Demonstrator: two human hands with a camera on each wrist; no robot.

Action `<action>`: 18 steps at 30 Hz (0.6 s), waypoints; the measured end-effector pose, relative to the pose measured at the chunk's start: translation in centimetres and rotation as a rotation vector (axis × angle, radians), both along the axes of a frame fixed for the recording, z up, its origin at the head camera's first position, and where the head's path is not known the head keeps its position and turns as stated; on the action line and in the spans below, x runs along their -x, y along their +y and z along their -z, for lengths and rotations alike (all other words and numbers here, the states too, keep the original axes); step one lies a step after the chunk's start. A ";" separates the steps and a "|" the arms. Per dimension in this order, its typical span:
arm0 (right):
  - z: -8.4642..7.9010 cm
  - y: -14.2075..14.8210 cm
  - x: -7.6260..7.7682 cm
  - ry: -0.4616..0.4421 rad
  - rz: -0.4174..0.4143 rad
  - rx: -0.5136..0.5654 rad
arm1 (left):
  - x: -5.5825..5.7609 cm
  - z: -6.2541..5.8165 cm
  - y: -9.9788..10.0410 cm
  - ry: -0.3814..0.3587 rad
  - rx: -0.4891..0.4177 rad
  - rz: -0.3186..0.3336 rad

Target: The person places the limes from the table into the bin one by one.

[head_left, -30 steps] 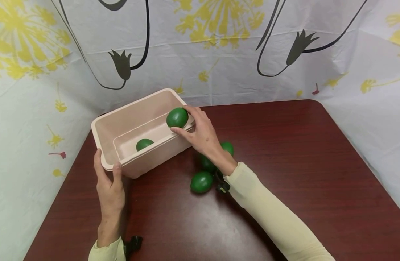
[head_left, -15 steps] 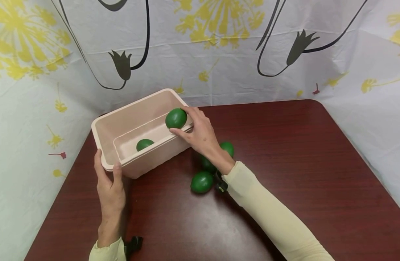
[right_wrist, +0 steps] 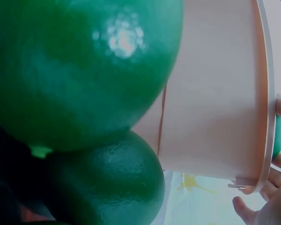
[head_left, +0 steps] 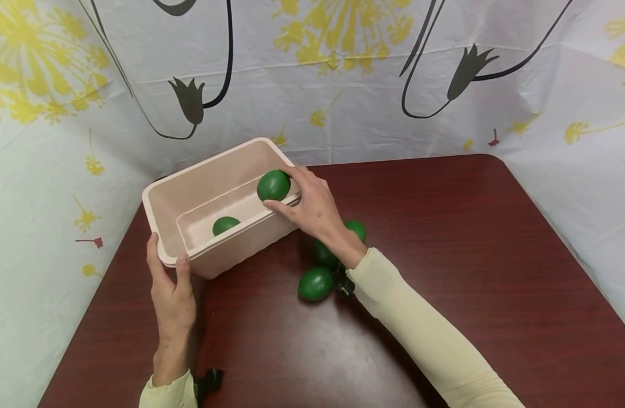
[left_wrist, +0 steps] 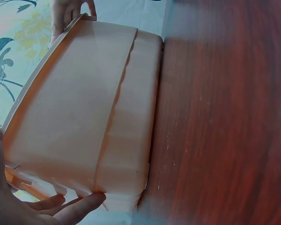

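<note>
A beige plastic bin [head_left: 241,249] stands at the table's back left. My left hand [head_left: 172,306] grips its near left corner, thumb at the rim; in the left wrist view its fingers [left_wrist: 82,208] lie against the wall. My right hand [head_left: 317,209] pinches a green lime [head_left: 273,186] between thumb and fingers, over the bin's near rim toward the right end. Another lime [head_left: 225,225] lies on the bin floor, partly hidden by the near wall. Several limes sit on the table below my right wrist, one lime [head_left: 315,284] in front and one lime [head_left: 355,230] behind.
The dark red-brown table [head_left: 470,238] reaches right and toward me. Behind it hangs a white sheet [head_left: 353,124] with yellow and grey flower prints, close to the bin's back. Dark camera mounts show at both wrists, the right one near the loose limes.
My right hand has shifted very slightly left with the lime, a little farther over the bin. The left hand and the bin hold their place.
</note>
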State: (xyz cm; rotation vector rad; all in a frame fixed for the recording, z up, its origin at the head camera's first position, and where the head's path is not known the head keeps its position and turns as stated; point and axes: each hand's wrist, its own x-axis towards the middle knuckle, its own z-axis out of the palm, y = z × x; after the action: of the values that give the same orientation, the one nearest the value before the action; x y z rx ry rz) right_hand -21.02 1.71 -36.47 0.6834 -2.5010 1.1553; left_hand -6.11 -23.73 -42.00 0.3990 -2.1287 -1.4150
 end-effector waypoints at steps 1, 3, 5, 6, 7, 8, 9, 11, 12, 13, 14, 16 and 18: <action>0.0 0.0 0.0 0.004 0.001 -0.008 | 0.0 0.0 0.0 0.000 -0.001 0.000; 0.0 0.0 0.0 0.005 0.002 -0.023 | 0.0 0.0 0.0 0.000 -0.001 0.002; 0.0 0.0 0.0 -0.004 0.003 -0.033 | 0.0 -0.1 0.1 -0.001 0.000 0.002; 0.0 0.0 -0.1 -0.010 0.002 -0.034 | 0.0 -0.1 0.1 0.000 0.000 0.003; -0.1 0.0 -0.1 -0.018 0.000 -0.035 | 0.1 -0.1 0.1 -0.001 0.000 0.003; -0.1 0.0 -0.1 -0.024 -0.004 -0.033 | 0.0 -0.1 0.1 -0.001 0.000 0.002; -0.1 0.0 -0.2 -0.029 -0.008 -0.030 | 0.0 -0.1 0.1 -0.002 0.002 0.001; -0.1 0.0 -0.3 -0.035 -0.012 -0.026 | 0.0 -0.1 0.1 -0.002 0.004 -0.001; 0.0 0.0 -0.3 -0.036 -0.015 -0.024 | 0.0 -0.1 0.1 -0.003 0.005 -0.002; 0.0 -0.1 -0.3 -0.037 -0.018 -0.023 | 0.0 -0.1 0.1 -0.004 0.006 -0.004; 0.0 0.0 -0.4 -0.037 -0.021 -0.021 | -0.1 -0.2 0.1 -0.006 0.008 -0.004; 0.0 0.0 -0.4 -0.042 -0.023 -0.021 | -0.1 -0.2 0.1 -0.007 0.009 -0.005; -0.1 0.1 -0.4 -0.047 -0.029 -0.016 | -0.1 -0.2 0.1 -0.009 0.011 -0.005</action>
State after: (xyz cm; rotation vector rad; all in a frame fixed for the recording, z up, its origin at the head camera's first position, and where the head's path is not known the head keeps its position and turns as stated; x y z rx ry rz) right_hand -20.58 1.77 -36.39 0.7071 -2.5503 1.1756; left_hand -6.02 -23.63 -41.81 0.4070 -2.1403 -1.4004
